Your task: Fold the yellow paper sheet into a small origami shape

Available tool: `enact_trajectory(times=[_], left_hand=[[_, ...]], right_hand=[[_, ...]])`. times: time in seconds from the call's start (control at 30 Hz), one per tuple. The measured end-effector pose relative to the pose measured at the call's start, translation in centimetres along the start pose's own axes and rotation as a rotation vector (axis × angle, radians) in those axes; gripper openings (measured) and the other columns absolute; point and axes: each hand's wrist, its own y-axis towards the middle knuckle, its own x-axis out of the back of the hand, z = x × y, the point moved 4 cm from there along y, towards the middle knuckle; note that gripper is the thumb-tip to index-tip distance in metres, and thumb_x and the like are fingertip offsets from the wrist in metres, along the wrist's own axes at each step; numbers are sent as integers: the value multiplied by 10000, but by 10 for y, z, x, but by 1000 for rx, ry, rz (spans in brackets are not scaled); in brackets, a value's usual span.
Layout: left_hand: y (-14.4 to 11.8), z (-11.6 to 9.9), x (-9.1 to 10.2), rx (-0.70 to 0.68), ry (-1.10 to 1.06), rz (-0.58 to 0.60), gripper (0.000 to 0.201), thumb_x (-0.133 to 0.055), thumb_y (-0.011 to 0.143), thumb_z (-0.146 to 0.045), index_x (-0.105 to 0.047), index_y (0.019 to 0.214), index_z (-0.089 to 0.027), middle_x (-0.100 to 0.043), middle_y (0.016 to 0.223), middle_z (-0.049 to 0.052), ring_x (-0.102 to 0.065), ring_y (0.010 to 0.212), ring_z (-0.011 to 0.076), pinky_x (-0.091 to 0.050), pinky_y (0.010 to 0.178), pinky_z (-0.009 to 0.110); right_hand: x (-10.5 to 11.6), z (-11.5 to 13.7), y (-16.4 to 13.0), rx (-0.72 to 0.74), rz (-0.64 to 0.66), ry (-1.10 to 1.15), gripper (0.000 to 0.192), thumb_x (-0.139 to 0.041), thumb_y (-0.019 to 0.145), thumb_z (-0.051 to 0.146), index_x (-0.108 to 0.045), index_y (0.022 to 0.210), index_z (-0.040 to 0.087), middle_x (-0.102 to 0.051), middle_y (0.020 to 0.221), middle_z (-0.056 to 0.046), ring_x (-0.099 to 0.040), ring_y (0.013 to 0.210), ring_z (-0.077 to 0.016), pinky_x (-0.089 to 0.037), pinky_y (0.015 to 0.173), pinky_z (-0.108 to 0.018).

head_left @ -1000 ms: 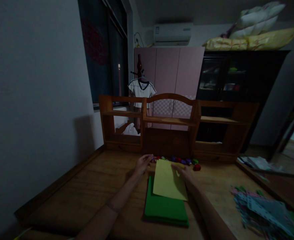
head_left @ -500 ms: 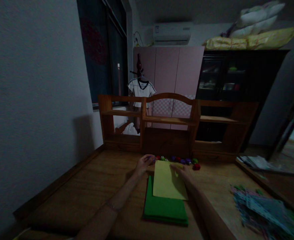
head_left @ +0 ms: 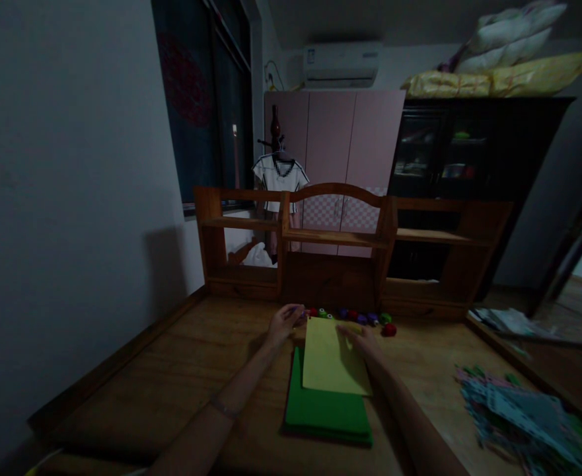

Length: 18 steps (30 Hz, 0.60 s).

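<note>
My left hand (head_left: 283,322) is closed in a pinch near the top left corner of a yellow sheet (head_left: 335,363). Between its fingertips shows a small purple thing (head_left: 298,313), too dark to name. My right hand (head_left: 361,340) grips the upper right edge of the yellow sheet, its fingers over the surface. Beneath the sheet's lower part lies a stack of green sheets (head_left: 325,416) on the wooden tabletop (head_left: 191,377). Beyond the sheet's top edge runs a row of small red, green and purple pieces, among them a red piece (head_left: 389,330) at the right end.
A wooden shelf unit (head_left: 335,237) stands along the back of the tabletop. On the right lies a pile of pale blue, green and pink pieces (head_left: 523,410). A white wall (head_left: 72,231) borders the left side.
Both hands and the yellow sheet stay almost where they were. My left hand has shifted very slightly, fingers still pinched.
</note>
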Motion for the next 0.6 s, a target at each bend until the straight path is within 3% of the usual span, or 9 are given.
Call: enact_trajectory(times=[0.3,0.6], left_hand=[[-4,-4,-6,-39,7,73,457,-704,635,-475,-639,900,-107,-675,912,131,-641,835,214,-497,787,325],[-5,-2,-6,2,-35,46,459,-717,623,-464,-633,903,-110,-673,932,123,-636,869,222,-483,834,351]], right_hand=[[1,16,-9,-23,-1,-60,390,-589,683,481,-693,850,144,-670,746,-77,-585,676,-212,-421,583,-263],[-3,13,-8,-47,-23,20,384,-620,651,459,-683,843,132,-668,753,-82,-592,682,-219,-436,585,-276]])
